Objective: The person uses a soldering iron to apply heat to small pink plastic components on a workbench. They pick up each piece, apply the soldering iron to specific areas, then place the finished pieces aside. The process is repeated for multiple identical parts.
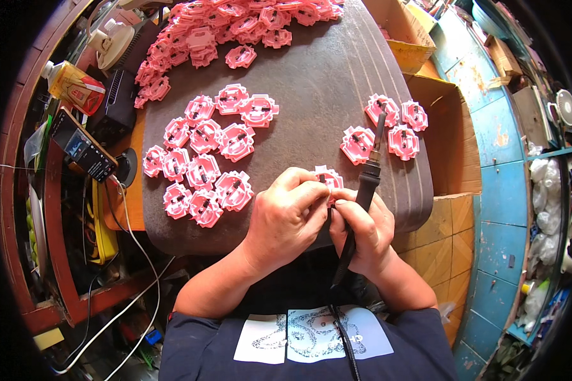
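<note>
Near the front edge of the dark table, a pink plastic part (326, 176) with a small black piece in it sits between my hands, partly hidden by my fingers. My left hand (283, 213) is closed in a pinch against its near side; what the fingertips grip is hidden. A black-handled soldering iron (366, 184) is held in my right hand (370, 230), its tip pointing away over the parts at the right. My right thumb and forefinger also come together beside the pink part. Its cord (345, 340) runs down across my shirt.
Several finished-looking pink parts (203, 171) with black pieces lie at the left, and a smaller group (402, 141) lies at the right. A large pink heap (200, 41) covers the far edge. Cardboard boxes (445, 130) stand right; a phone (84, 149) and white cables (136, 244) are left.
</note>
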{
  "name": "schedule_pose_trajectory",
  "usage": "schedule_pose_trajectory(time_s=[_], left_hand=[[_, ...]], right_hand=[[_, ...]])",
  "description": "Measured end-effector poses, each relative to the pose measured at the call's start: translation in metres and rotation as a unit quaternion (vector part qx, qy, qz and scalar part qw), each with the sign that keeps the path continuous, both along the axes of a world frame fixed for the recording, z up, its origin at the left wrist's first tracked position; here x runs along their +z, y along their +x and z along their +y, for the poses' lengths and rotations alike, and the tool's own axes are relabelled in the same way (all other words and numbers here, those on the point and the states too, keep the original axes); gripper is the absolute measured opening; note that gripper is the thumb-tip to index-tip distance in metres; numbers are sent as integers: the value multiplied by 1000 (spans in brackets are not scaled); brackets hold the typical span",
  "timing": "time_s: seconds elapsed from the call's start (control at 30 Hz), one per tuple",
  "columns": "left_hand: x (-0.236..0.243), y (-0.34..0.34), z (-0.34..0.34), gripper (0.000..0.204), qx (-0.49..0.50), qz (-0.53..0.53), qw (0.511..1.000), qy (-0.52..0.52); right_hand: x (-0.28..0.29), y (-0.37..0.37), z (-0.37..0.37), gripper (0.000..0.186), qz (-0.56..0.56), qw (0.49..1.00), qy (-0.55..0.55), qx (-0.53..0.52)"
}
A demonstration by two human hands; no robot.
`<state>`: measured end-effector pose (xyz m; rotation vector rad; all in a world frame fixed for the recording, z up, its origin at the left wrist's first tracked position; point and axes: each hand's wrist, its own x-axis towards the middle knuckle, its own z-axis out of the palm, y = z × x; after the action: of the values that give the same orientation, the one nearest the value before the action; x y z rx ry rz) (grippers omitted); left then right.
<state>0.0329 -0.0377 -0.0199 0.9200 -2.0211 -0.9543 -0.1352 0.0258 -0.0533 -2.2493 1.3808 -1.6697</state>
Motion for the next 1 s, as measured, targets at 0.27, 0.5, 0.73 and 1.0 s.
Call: schedule_pose_trajectory(time_s=[0.27,0.5,0.73,1.0], left_hand=[[2,0,-3,15,-21,-19,999,-29],[1,2,-1,16,-23,-20,999,-29],[3,0,-3,16,-28,-29,998,-39],[3,-1,-2,15,-24,-22,999,-26]], right_hand=[[8,-20,24,37,-60,998,1,29],[18,-38,44,55,-30,999,10,16],[31,-41,62,29,-14,998,42,50],[30,-38,58,34,-5,998,29,55]])
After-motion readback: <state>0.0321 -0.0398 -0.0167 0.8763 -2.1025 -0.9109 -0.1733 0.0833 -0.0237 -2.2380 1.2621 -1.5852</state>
